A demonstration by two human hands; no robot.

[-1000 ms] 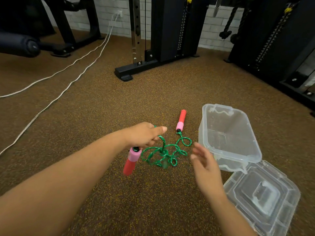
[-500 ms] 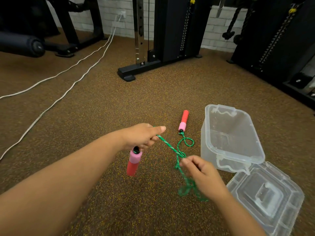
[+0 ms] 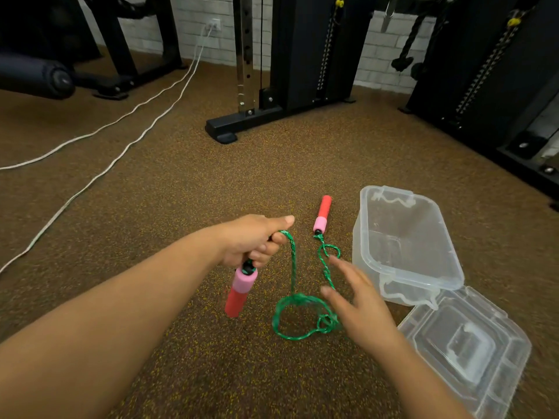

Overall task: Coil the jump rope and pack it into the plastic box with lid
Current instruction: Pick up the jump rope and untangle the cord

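Left hand point(image 3: 254, 243) grips green rope point(image 3: 292, 264) w/ one handle point(image 3: 240, 290) dangling; right hand point(image 3: 360, 303) open, fingers spread, holding nothing. Risk: loose loops snag/knot, 2nd handle point(image 3: 322, 214) drags on floor, coil too bulky for box point(image 3: 405, 243).

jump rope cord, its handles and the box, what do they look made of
Cord: braided fibre, green flecked with white, matte and limp. Handles: probably foam, red and pink, dull, no shine. Box and lid: clear, glossy, rigid plastic; the floor shows through.
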